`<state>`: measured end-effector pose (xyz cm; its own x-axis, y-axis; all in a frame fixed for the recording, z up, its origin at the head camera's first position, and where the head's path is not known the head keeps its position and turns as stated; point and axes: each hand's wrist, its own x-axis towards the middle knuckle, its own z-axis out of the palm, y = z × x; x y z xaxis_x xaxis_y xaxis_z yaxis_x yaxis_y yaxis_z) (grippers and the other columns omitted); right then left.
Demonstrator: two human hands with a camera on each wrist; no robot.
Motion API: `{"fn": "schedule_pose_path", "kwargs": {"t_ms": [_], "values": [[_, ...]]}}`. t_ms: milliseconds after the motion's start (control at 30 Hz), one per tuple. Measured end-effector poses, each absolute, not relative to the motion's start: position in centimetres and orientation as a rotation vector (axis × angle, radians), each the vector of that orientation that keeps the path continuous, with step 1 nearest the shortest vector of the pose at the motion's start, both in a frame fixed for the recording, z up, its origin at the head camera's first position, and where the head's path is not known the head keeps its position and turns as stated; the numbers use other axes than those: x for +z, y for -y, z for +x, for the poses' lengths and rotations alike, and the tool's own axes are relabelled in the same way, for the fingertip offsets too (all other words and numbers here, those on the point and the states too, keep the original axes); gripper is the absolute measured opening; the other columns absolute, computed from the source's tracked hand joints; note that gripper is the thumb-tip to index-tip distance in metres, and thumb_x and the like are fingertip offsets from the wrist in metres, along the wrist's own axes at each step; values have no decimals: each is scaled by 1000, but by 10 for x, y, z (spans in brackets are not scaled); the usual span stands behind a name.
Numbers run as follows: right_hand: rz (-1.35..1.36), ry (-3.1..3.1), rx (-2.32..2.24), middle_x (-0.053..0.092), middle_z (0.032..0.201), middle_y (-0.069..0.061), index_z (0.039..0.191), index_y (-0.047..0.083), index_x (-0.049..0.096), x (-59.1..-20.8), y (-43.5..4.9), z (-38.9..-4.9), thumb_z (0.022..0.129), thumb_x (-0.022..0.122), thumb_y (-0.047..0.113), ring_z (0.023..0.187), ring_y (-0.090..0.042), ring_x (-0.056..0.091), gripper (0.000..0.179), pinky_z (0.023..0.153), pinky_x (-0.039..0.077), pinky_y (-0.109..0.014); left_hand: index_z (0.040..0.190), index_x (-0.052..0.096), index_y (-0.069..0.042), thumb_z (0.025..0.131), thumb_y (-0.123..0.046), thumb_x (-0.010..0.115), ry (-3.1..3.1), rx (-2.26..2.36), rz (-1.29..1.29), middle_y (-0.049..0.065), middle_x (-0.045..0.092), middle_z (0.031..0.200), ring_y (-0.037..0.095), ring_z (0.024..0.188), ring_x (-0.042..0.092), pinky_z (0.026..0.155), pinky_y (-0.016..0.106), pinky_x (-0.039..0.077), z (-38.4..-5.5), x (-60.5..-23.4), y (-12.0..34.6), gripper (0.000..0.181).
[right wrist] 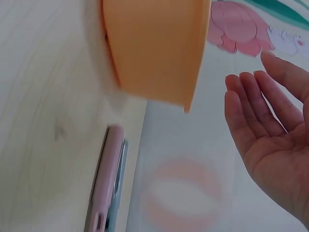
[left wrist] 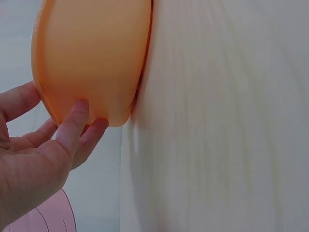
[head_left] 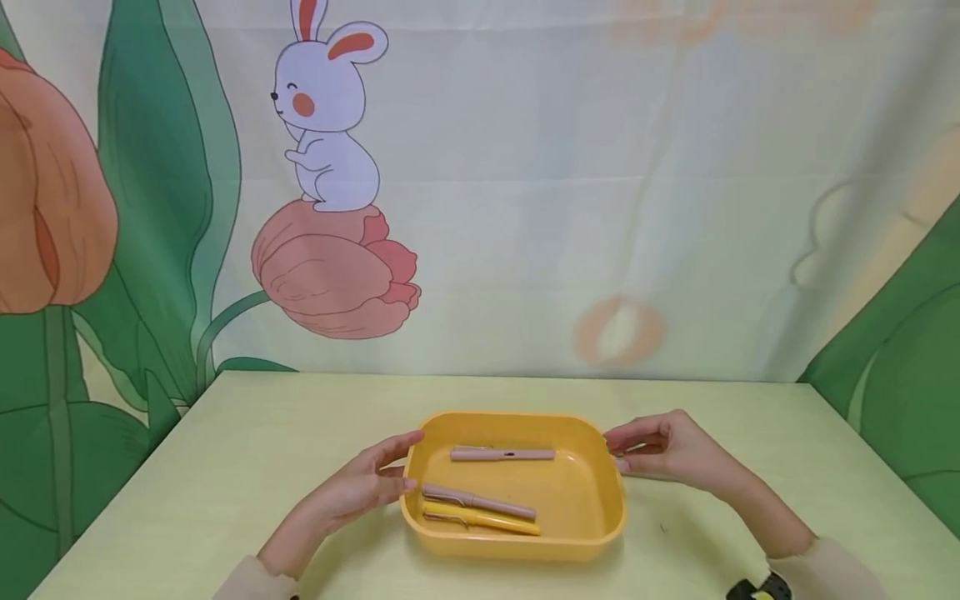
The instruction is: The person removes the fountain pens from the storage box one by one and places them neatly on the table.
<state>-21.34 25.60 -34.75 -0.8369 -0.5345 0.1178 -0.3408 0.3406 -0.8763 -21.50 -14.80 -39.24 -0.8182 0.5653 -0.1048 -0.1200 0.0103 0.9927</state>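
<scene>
A yellow plastic tray with rounded corners sits on the table before me. In it lie a dusty-pink pen towards the back, another pink pen nearer the front, and a yellow pen alongside that one. My left hand touches the tray's left end, fingers spread, fingertips against its outer wall and rim. Beside the right end is my right hand, fingers loosely bent; the right wrist view shows this hand apart from the tray, holding nothing.
Outside the tray's right end, a pink pen and a grey-blue pen lie side by side on the pale table. Behind the table hangs a printed cloth with a rabbit and tulips.
</scene>
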Motion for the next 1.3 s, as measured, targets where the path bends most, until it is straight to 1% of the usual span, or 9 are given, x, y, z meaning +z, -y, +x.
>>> {"fn": "schedule_pose_path", "kwargs": {"t_ms": [100, 300, 467, 533, 633, 733, 833, 1000, 1300], "values": [[-818, -2380, -1516, 60, 106, -30, 110, -13, 58, -349, -238, -215, 80, 69, 14, 95, -24, 63, 41, 75, 54, -27, 143, 12, 4, 88, 1, 52, -1814, 1858, 469, 30, 13, 143, 43, 128, 28, 98, 39, 40, -216, -393, 150, 69], [-859, -2360, -1495, 64, 103, -21, 109, -8, 61, -359, -208, -220, 80, 69, 16, 95, -24, 63, 38, 78, 53, -26, 144, 12, 4, 89, -1, 52, -1824, 1842, 485, 30, 14, 143, 43, 129, 27, 98, 37, 40, -217, -395, 151, 69], [-885, -2323, -1470, 63, 101, -25, 108, -11, 61, -369, -189, -221, 80, 69, 13, 92, -32, 62, 37, 77, 53, -26, 144, 12, 4, 89, -1, 52, -1818, 1841, 499, 30, 14, 143, 43, 129, 26, 98, 37, 40, -217, -395, 148, 69], [-900, -2311, -1468, 63, 100, -27, 106, -13, 61, -374, -183, -221, 80, 69, 10, 91, -33, 62, 36, 75, 54, -26, 144, 12, 4, 88, -1, 52, -1815, 1843, 503, 30, 14, 143, 44, 129, 26, 98, 37, 40, -217, -394, 148, 69], [-932, -2319, -1435, 63, 99, -27, 103, -14, 62, -380, -173, -221, 79, 69, 7, 86, -25, 64, 33, 73, 54, -26, 144, 11, 4, 88, -1, 52, -1816, 1843, 496, 30, 14, 143, 43, 129, 27, 97, 36, 41, -217, -395, 147, 69], [-944, -2334, -1379, 65, 97, -24, 101, -13, 63, -386, -165, -222, 79, 69, 4, 82, -16, 64, 29, 72, 54, -25, 144, 12, 3, 88, 0, 52, -1816, 1846, 488, 30, 14, 143, 43, 128, 28, 96, 36, 42, -217, -395, 148, 69], [-935, -2360, -1307, 66, 95, -20, 100, -10, 65, -390, -158, -223, 78, 69, 4, 79, -12, 63, 26, 72, 53, -22, 144, 12, 3, 88, 0, 53, -1817, 1849, 485, 29, 14, 143, 43, 128, 29, 96, 36, 42, -217, -396, 149, 69], [-930, -2421, -1199, 68, 91, -14, 97, -7, 67, -394, -148, -224, 77, 71, 6, 76, -10, 62, 25, 71, 52, -19, 144, 12, 3, 88, 1, 52, -1813, 1856, 481, 29, 13, 144, 43, 128, 28, 96, 36, 42, -216, -395, 150, 69], [-928, -2501, -1076, 69, 79, -9, 91, -5, 69, -398, -141, -228, 73, 74, 7, 69, -8, 61, 22, 64, 50, -17, 144, 12, 3, 88, 1, 52, -1811, 1863, 478, 29, 15, 143, 43, 128, 29, 97, 37, 42, -216, -395, 150, 69]]}}
